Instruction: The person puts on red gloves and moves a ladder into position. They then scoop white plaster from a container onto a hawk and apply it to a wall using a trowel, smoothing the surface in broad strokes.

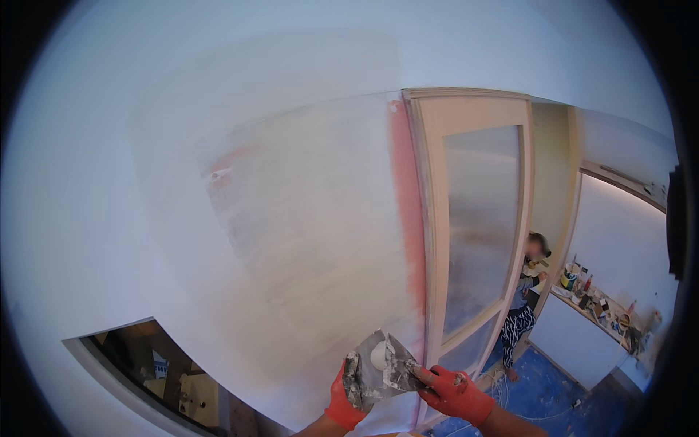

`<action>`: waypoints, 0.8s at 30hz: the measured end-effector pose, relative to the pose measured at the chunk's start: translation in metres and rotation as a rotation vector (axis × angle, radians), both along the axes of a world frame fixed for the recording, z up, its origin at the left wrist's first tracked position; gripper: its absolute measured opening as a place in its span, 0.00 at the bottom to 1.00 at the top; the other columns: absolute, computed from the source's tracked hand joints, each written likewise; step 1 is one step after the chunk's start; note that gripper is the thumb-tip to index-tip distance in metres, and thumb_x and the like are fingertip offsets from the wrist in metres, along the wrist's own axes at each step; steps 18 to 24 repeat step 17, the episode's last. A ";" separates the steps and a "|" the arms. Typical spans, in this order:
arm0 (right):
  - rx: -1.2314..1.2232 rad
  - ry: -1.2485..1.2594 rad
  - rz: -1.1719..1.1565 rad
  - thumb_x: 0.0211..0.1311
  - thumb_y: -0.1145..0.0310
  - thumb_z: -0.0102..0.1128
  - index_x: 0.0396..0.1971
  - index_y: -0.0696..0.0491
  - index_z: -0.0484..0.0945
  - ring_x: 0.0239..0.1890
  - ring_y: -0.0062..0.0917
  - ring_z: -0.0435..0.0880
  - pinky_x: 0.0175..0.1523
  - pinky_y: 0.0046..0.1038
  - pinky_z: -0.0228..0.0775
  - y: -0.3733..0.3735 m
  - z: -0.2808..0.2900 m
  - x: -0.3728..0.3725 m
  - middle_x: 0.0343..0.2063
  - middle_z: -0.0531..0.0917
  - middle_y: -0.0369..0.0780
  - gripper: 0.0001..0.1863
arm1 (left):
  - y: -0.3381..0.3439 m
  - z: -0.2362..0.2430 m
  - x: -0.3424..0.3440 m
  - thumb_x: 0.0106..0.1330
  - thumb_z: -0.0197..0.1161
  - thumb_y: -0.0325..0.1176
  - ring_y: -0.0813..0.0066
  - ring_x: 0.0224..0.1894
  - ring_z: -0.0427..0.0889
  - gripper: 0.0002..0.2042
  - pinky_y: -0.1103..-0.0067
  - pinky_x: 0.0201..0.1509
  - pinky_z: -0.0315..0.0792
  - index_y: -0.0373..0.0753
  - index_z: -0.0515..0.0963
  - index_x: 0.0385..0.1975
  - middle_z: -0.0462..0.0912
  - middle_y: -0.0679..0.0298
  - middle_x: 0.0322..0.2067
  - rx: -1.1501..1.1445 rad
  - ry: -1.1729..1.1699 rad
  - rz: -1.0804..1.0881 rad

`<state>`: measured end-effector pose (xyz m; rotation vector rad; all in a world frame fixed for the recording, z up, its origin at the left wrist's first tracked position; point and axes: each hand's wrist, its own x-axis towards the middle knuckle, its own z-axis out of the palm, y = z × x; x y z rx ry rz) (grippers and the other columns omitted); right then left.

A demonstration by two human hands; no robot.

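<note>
At the lower middle, my left hand [345, 402] wears an orange-red glove and is closed on a wide grey filling knife [370, 384] crusted with dried compound. A lump of white filler [378, 355] sits on its blade. My right hand [457, 395], gloved alike, grips a putty knife [399, 368] with a smeared, flaking blade. That blade stands beside the filler, over the wider knife; whether the two blades touch I cannot tell. Both tools are held in front of the wall [313, 233], which carries a large beige-grey patch and a pinkish strip.
Right of the patch stands a wooden-framed door [429, 218] with translucent panels. Beyond it a person [518, 313] bends in the doorway near a counter [575, 300] cluttered with cans and tools. Blue sheeting [542, 382] and cables cover the floor. An opening [164, 371] cuts the wall at lower left.
</note>
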<state>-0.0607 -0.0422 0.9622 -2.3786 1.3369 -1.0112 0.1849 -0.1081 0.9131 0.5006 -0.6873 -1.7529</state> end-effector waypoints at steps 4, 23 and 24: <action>0.065 0.109 -0.183 0.60 0.66 0.63 0.61 0.44 0.71 0.32 0.42 0.82 0.35 0.41 0.77 0.009 -0.019 -0.010 0.32 0.79 0.44 0.27 | 0.003 -0.001 -0.008 0.72 0.56 0.37 0.67 0.52 0.80 0.23 0.69 0.56 0.76 0.39 0.66 0.65 0.79 0.63 0.53 0.077 0.120 -0.079; 0.318 -0.522 -0.394 0.70 0.57 0.57 0.70 0.50 0.61 0.57 0.37 0.81 0.61 0.38 0.71 0.018 -0.046 0.037 0.55 0.79 0.53 0.32 | -0.055 -0.062 0.017 0.75 0.49 0.55 0.65 0.49 0.80 0.24 0.61 0.50 0.79 0.51 0.68 0.65 0.78 0.63 0.52 0.110 0.021 -0.361; 0.318 -0.522 -0.394 0.70 0.57 0.57 0.70 0.50 0.61 0.57 0.37 0.81 0.61 0.38 0.71 0.018 -0.046 0.037 0.55 0.79 0.53 0.32 | -0.055 -0.062 0.017 0.75 0.49 0.55 0.65 0.49 0.80 0.24 0.61 0.50 0.79 0.51 0.68 0.65 0.78 0.63 0.52 0.110 0.021 -0.361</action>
